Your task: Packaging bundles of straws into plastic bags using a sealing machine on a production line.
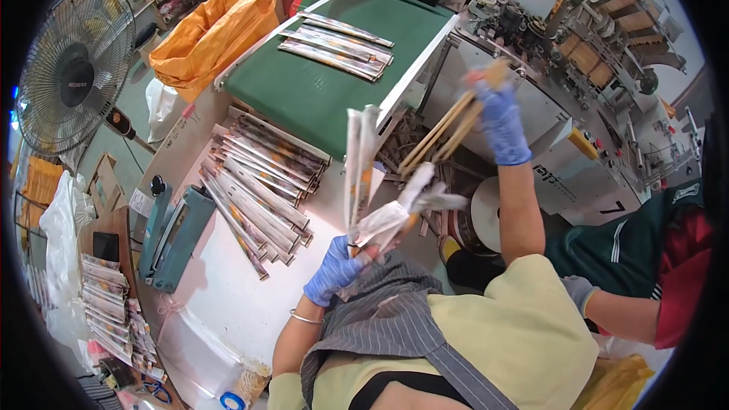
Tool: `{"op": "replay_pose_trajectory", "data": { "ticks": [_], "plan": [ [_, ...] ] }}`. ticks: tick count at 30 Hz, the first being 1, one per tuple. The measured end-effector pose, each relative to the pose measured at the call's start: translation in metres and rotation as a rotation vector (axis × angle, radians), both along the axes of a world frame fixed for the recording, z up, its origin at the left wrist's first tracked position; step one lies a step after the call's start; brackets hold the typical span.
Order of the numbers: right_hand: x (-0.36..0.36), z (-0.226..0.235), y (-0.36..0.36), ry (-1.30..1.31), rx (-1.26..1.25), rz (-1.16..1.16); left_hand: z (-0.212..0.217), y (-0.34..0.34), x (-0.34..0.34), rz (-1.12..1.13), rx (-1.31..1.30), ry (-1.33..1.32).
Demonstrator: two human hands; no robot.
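Note:
My left hand (332,271), in a blue glove, is closed around a bunch of long paper-wrapped chopstick packets (354,171), some upright and some tilted to the right. Raised at the right, my right hand (503,123) wears a blue glove too and grips several bare wooden chopsticks (443,137); it is smeared by motion. The chopsticks' lower ends come close to the tilted white wrappers (414,190). On the white tabletop (224,300), left of my left hand, lie piles of similar wrapped packets (258,209).
More packets (334,45) rest on a green conveyor belt (262,82) ahead. A teal sealer (177,235), an orange bag (216,34) and a fan (76,80) stand left. Machinery (505,19) fills the right, where a co-worker's gloved hand (581,292) shows.

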State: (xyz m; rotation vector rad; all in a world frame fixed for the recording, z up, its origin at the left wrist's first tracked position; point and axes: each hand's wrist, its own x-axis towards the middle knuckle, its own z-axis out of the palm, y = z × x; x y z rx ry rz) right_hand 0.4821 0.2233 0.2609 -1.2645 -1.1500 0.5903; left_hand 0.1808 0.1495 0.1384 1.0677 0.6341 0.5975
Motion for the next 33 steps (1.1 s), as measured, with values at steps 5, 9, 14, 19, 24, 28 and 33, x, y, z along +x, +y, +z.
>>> {"op": "replay_pose_trajectory", "data": {
  "ticks": [5,9,14,19,24,28,33],
  "plan": [
    [-0.031,-0.016,-0.005,-0.065,-0.138,0.378,0.018,-0.003,0.015,-0.161,-0.017,-0.015],
    [-0.028,-0.015,-0.012,0.004,-0.332,0.505,0.022,-0.004,0.021,-0.234,-0.085,0.012],
    [0.006,-0.015,-0.016,-0.039,-0.201,0.230,0.018,0.006,0.020,-0.068,-0.214,-0.179],
    [0.008,-0.012,-0.020,-0.008,-0.342,0.303,0.013,0.010,0.045,-0.249,-0.117,-0.090],
    [0.013,-0.030,-0.021,0.226,-0.349,0.331,0.025,0.009,0.059,-0.318,-0.204,-0.084],
    [0.031,-0.036,-0.024,0.268,-0.370,0.329,0.029,0.012,0.058,-0.022,-0.269,-0.175],
    [0.018,-0.049,-0.011,-0.707,0.302,-0.034,0.027,0.013,0.054,0.030,-0.300,-0.111]
  ]
}}
